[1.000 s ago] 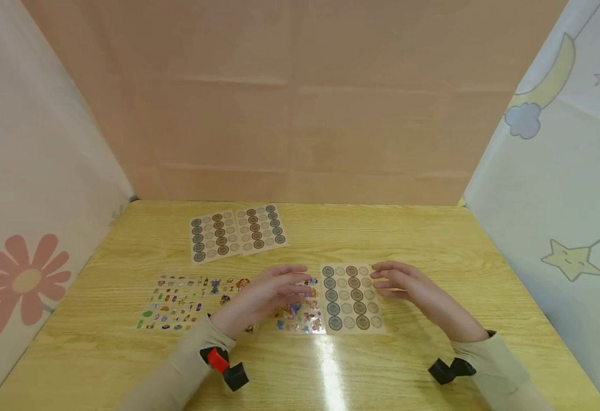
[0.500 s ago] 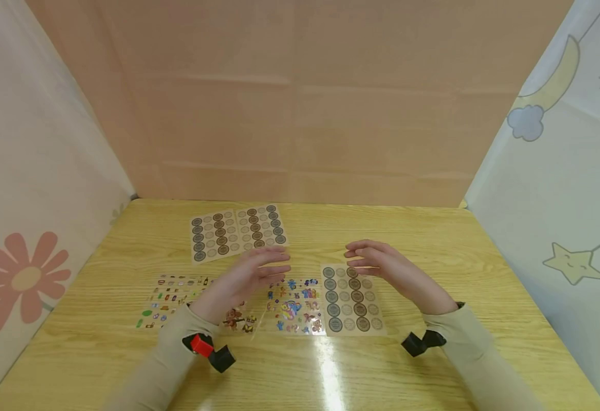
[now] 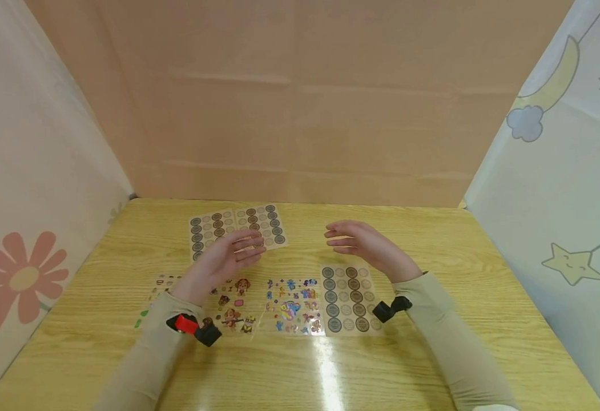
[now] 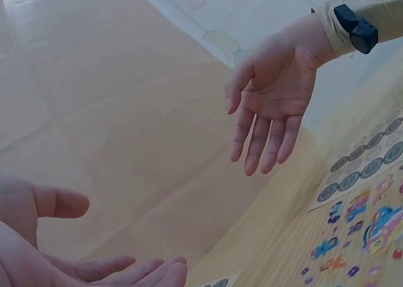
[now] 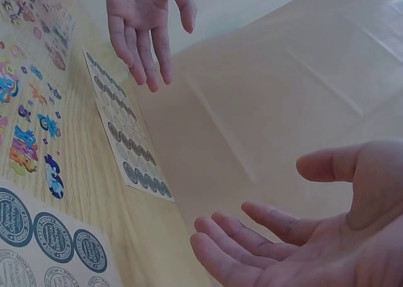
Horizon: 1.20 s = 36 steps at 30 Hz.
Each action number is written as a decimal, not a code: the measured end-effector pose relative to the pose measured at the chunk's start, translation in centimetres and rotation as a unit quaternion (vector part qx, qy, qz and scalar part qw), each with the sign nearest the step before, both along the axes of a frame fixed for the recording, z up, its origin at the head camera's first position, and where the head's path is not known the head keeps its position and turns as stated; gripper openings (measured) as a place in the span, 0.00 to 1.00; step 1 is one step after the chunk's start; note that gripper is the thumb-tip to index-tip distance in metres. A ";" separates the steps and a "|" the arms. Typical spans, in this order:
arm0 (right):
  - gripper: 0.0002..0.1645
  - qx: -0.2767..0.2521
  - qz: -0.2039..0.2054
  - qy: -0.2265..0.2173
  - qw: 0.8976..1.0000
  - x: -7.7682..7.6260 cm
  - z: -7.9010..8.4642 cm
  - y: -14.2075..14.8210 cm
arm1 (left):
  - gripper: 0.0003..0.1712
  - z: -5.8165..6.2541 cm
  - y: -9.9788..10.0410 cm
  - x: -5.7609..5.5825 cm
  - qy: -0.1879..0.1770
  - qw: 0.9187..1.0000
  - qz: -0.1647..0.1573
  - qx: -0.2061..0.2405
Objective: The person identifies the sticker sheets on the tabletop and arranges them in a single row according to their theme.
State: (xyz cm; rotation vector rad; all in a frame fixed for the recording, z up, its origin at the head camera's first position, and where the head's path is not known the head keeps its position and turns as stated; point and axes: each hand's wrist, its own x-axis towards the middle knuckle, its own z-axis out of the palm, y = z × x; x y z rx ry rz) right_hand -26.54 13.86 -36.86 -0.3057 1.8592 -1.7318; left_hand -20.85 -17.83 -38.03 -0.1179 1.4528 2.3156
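My left hand [image 3: 225, 258] hovers over the near side of the two round-label sticker sheets [image 3: 256, 220] at the back left, holding nothing. Its fingers are relaxed and point right. Facing it across a gap, my right hand [image 3: 363, 242] hangs above the wood beyond the front round-label sheet [image 3: 352, 299], also bare, its palm turned inward. In the left wrist view, the right hand's palm [image 4: 274, 85] shows with thumb and fingers apart. Between the forearms lies a clear sheet of colourful pony stickers [image 3: 290, 308]. Left of that, cartoon character stickers [image 3: 233, 317] are partly covered by my left forearm.
The wooden table [image 3: 289, 371] carries all the sheets flat, with a bright glare streak near the front. A tan backdrop [image 3: 289, 114] rises at the far edge. White printed side panels [image 3: 562, 188] stand left and right.
Both hands have moved away from me and to the left, from over the front sheets towards the back. The sheets stay in place; more of the character stickers shows.
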 end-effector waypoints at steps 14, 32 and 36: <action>0.29 -0.059 -0.017 -0.095 0.994 -3.2 -1.9 -3.3 | 0.27 -1.0 -2.7 -3.2 -0.045 0.995 0.081 0.020; 0.31 -0.082 -0.056 -0.159 0.982 -5.1 -3.4 -6.5 | 0.37 -1.4 -3.7 -4.8 -0.096 0.987 0.124 0.022; 0.30 -0.078 -0.058 -0.164 0.982 -5.3 -3.6 -6.9 | 0.37 -1.7 -4.0 -5.1 -0.106 0.986 0.128 0.028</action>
